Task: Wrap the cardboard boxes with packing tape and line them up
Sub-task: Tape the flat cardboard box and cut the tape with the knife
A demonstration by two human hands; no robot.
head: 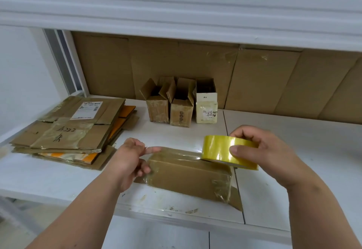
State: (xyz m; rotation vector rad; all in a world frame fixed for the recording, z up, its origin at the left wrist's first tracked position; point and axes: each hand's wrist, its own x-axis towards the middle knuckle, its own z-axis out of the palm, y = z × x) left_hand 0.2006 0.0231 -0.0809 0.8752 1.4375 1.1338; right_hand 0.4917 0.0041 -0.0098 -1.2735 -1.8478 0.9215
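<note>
A brown cardboard box (188,178) lies on its side on the white table (293,190) in front of me. My right hand (264,150) grips a yellowish roll of packing tape (229,151) above the box's right end. A clear strip of tape runs from the roll leftward over the box's top. My left hand (129,160) pinches the strip's free end at the box's left end. Three small boxes (180,103) stand in a row at the back, their top flaps open.
A stack of flattened cardboard (74,131) lies at the left of the table. Brown cardboard sheets (254,78) line the wall behind. A white shelf edge (176,13) overhangs above. The table's front edge runs just below the box.
</note>
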